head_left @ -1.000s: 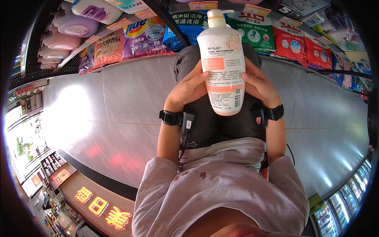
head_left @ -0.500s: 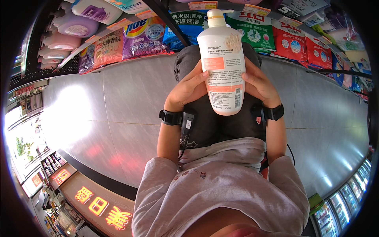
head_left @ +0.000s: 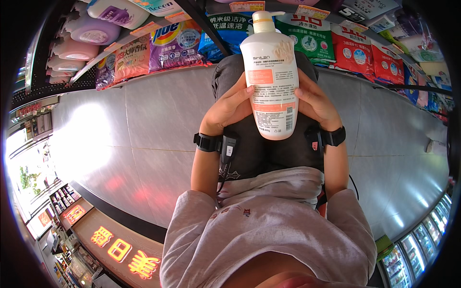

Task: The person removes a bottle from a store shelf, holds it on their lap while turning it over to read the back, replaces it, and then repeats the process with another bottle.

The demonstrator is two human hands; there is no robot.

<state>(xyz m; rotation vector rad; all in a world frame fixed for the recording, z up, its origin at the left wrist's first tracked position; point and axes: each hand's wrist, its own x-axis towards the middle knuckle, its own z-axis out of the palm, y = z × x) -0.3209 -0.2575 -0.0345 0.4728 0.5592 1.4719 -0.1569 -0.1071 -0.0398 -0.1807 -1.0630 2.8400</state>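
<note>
A white pump bottle of shower gel (head_left: 271, 96), its label printed in peach and dark text, is held upright above my lap with the printed side facing me. My left hand (head_left: 231, 106) grips its left side, thumb on the front edge. On the opposite side my right hand (head_left: 317, 103) grips it the same way, thumb near the label. The other fingers of both hands are hidden behind the bottle. The bottle's pump head (head_left: 263, 21) points right, close to the shelf front.
Ahead stands a shelf with laundry detergent bags: purple (head_left: 175, 45), green (head_left: 307, 41) and red (head_left: 350, 50). Pale bottles (head_left: 94, 31) fill the left shelf. Grey floor tiles (head_left: 158, 115) lie around me. A counter with glowing signs (head_left: 120, 249) is behind left, glass-front coolers (head_left: 413, 257) behind right.
The bottle and both hands look almost still. A small pale shape, too unclear to name, has come into view at the far right edge above the floor.
</note>
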